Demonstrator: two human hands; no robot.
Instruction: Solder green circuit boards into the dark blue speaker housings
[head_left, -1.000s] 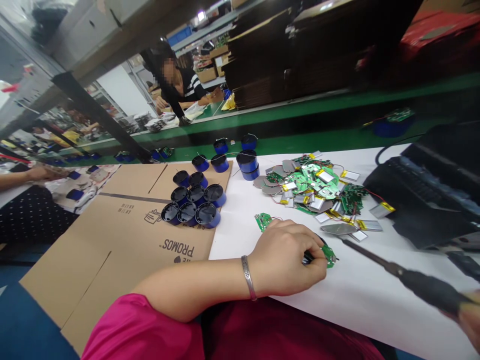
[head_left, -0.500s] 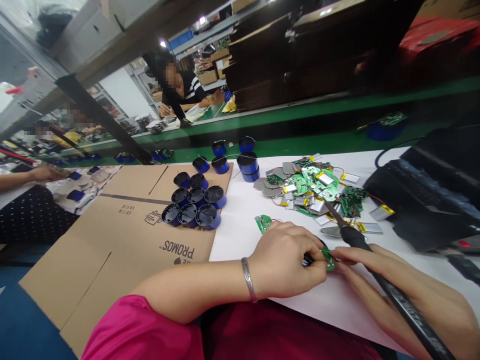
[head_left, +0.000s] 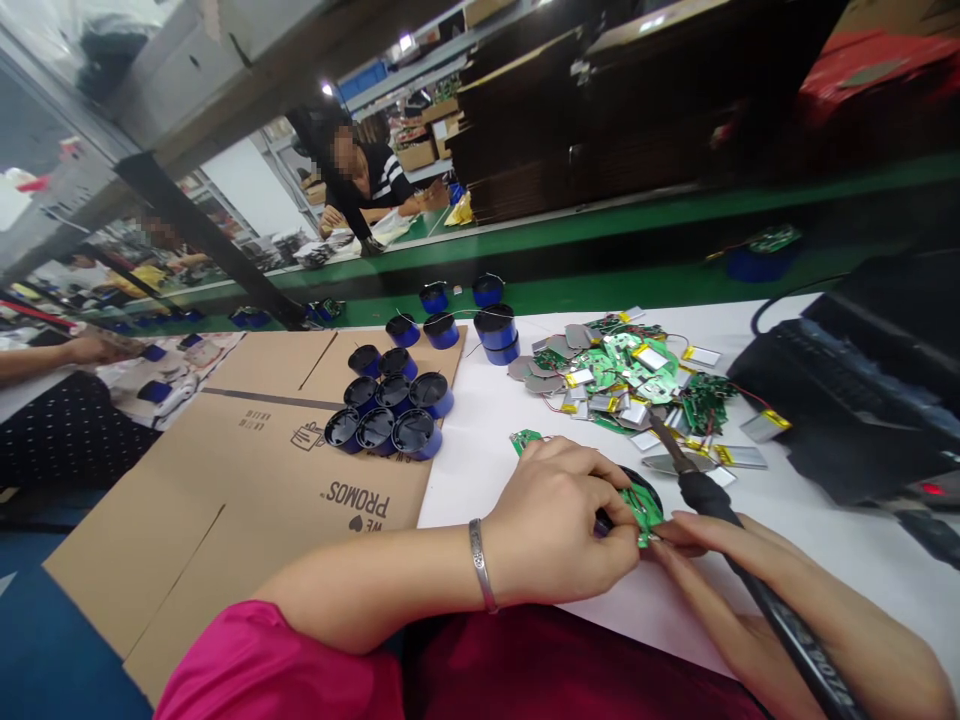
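Note:
My left hand is closed on a small green circuit board that sits over a dark round part on the white table. My right hand grips a black soldering iron, and its fingertips touch the same board from the right. The iron's tip points up towards a heap of green boards and silver batteries. Another loose green board peeks out just beyond my left hand.
A cluster of blue and black round housings stands on a flattened cardboard box to the left. A black machine fills the right side. Other people work at benches behind and at the far left.
My right hand came in from the lower right with the soldering iron and now meets the board. My left hand has tilted the board upward slightly.

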